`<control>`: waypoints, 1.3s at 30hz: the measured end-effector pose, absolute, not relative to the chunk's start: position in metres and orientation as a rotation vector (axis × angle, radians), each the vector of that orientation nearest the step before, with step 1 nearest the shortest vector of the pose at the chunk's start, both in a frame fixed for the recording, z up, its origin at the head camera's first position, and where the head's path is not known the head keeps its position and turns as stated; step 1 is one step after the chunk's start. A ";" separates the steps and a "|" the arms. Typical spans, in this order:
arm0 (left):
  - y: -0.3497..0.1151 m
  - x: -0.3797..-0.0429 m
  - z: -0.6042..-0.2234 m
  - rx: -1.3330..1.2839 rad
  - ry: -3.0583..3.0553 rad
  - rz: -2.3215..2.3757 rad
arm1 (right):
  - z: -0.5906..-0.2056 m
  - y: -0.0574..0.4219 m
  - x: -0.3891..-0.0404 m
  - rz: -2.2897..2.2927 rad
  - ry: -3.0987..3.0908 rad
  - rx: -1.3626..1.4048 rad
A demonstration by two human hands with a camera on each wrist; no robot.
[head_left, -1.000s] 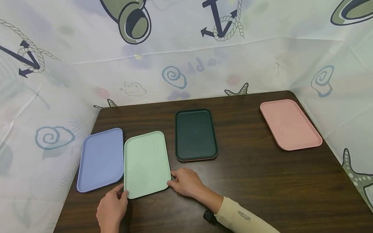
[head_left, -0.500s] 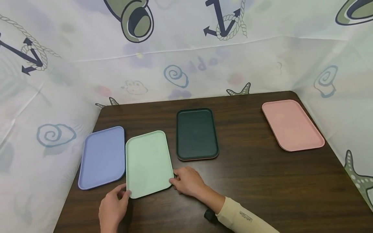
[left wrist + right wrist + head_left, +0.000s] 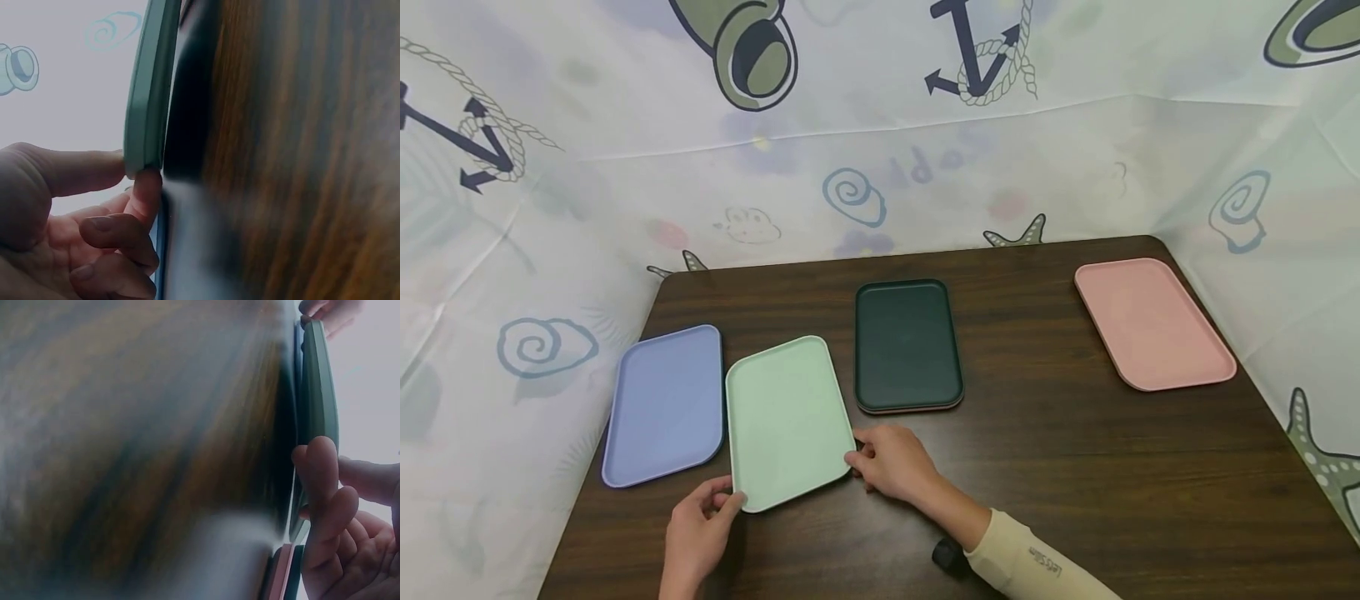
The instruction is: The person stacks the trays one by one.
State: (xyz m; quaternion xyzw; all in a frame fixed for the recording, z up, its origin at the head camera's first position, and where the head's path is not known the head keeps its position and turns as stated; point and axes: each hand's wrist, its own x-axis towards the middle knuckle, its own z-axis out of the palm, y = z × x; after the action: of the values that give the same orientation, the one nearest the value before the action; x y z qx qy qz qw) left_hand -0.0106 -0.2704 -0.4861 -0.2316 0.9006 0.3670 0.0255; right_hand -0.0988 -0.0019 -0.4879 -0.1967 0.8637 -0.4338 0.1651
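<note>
A pale green tray (image 3: 790, 423) is held at its two near corners, in front of the dark green tray. My left hand (image 3: 698, 527) pinches the near left corner; in the left wrist view the thumb (image 3: 87, 172) lies over the rim and a fingertip (image 3: 147, 187) is under it. At the near right corner my right hand (image 3: 895, 462) grips the rim, its fingers (image 3: 322, 465) curled at the underside. Both wrist views show a dark shadowed gap between this tray and the table, so its near edge appears slightly raised.
A blue tray (image 3: 666, 406) lies close on the left. The dark green tray (image 3: 908, 343) sits behind, a pinkish rim showing beneath it. At the far right, a pink tray (image 3: 1153, 323) lies near the edge of the brown table (image 3: 1037, 500). Patterned cloth (image 3: 880, 133) hangs behind.
The pale green tray has shifted a little to the right and turned slightly, both hands moving with it. A narrow gap from the blue tray has widened slightly. The other trays stay put.
</note>
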 end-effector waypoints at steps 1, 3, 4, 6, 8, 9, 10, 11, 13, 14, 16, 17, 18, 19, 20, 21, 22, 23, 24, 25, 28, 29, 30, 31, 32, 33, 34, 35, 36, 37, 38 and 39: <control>-0.269 -0.010 -0.486 -0.717 2.784 1.167 | -0.487 -0.001 -0.099 -1.256 2.441 -0.542; -0.266 -0.009 -0.487 -0.739 2.780 1.223 | -0.486 0.001 -0.099 -1.298 2.404 -0.510; -0.264 -0.009 -0.487 -0.746 2.779 1.246 | -0.486 0.002 -0.099 -1.315 2.391 -0.501; -0.261 -0.008 -0.486 -0.755 2.784 1.273 | -0.484 0.005 -0.099 -1.350 2.366 -0.477; -0.258 -0.009 -0.485 -0.755 2.785 1.304 | -0.483 0.007 -0.099 -1.378 2.349 -0.454; -0.257 -0.009 -0.484 -0.751 2.786 1.318 | -0.483 0.009 -0.098 -1.389 2.345 -0.445; -0.256 -0.009 -0.483 -0.747 2.791 1.327 | -0.482 0.010 -0.098 -1.399 2.340 -0.437; -0.254 -0.009 -0.481 -0.744 2.795 1.337 | -0.482 0.012 -0.098 -1.407 2.339 -0.434; -0.251 -0.009 -0.479 -0.739 2.794 1.368 | -0.481 0.016 -0.097 -1.411 2.349 -0.437; -0.249 -0.010 -0.477 -0.734 2.793 1.382 | -0.481 0.017 -0.097 -1.412 2.355 -0.441; -0.246 -0.010 -0.475 -0.719 2.786 1.420 | -0.481 0.021 -0.097 -1.424 2.361 -0.441; -0.244 -0.010 -0.473 -0.710 2.779 1.443 | -0.481 0.023 -0.096 -1.431 2.362 -0.439; -0.242 -0.011 -0.472 -0.701 2.771 1.464 | -0.481 0.025 -0.096 -1.441 2.362 -0.435; -0.241 -0.011 -0.472 -0.691 2.768 1.479 | -0.481 0.027 -0.095 -1.453 2.360 -0.430; -0.239 -0.012 -0.471 -0.685 2.764 1.497 | -0.481 0.029 -0.095 -1.474 2.356 -0.429; -0.237 -0.012 -0.470 -0.684 2.759 1.512 | -0.482 0.031 -0.094 -1.492 2.350 -0.423; -0.235 -0.013 -0.470 -0.677 2.760 1.522 | -0.482 0.033 -0.094 -1.507 2.349 -0.420; -0.232 -0.013 -0.469 -0.670 2.759 1.530 | -0.482 0.035 -0.093 -1.530 2.341 -0.414; -0.230 -0.014 -0.469 -0.665 2.758 1.539 | -0.482 0.038 -0.092 -1.552 2.332 -0.405; -0.228 -0.014 -0.469 -0.660 2.754 1.548 | -0.483 0.040 -0.092 -1.571 2.325 -0.395; -0.220 -0.016 -0.469 -0.654 2.730 1.571 | -0.481 0.049 -0.089 -1.618 2.302 -0.352; -0.218 -0.016 -0.469 -0.650 2.719 1.581 | -0.481 0.052 -0.088 -1.628 2.300 -0.340; -0.216 -0.017 -0.469 -0.644 2.708 1.591 | -0.480 0.055 -0.087 -1.635 2.300 -0.327; -0.214 -0.017 -0.470 -0.638 2.698 1.603 | -0.479 0.059 -0.086 -1.642 2.303 -0.315; -0.211 -0.017 -0.470 -0.625 2.688 1.617 | -0.479 0.062 -0.085 -1.645 2.307 -0.302; -0.209 -0.018 -0.470 -0.607 2.682 1.631 | -0.479 0.065 -0.084 -1.645 2.318 -0.292; -0.207 -0.018 -0.470 -0.585 2.676 1.647 | -0.478 0.068 -0.083 -1.645 2.327 -0.283; -0.204 -0.019 -0.471 -0.566 2.671 1.658 | -0.478 0.072 -0.082 -1.643 2.334 -0.272; -0.202 -0.019 -0.471 -0.548 2.662 1.670 | -0.479 0.075 -0.080 -1.640 2.339 -0.260; -0.199 -0.019 -0.471 -0.533 2.656 1.680 | -0.479 0.079 -0.078 -1.631 2.346 -0.252; -0.197 -0.019 -0.471 -0.514 2.649 1.687 | -0.479 0.082 -0.077 -1.622 2.352 -0.241; -0.195 -0.020 -0.472 -0.502 2.639 1.696 | -0.479 0.085 -0.075 -1.618 2.355 -0.231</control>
State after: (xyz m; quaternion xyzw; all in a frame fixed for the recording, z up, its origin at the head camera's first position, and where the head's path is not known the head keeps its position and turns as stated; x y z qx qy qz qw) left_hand -0.0195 -0.1947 -0.4719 -0.1580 0.8306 0.5337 -0.0174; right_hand -0.0748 0.0854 -0.4793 -0.0798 0.8139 -0.5590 0.1369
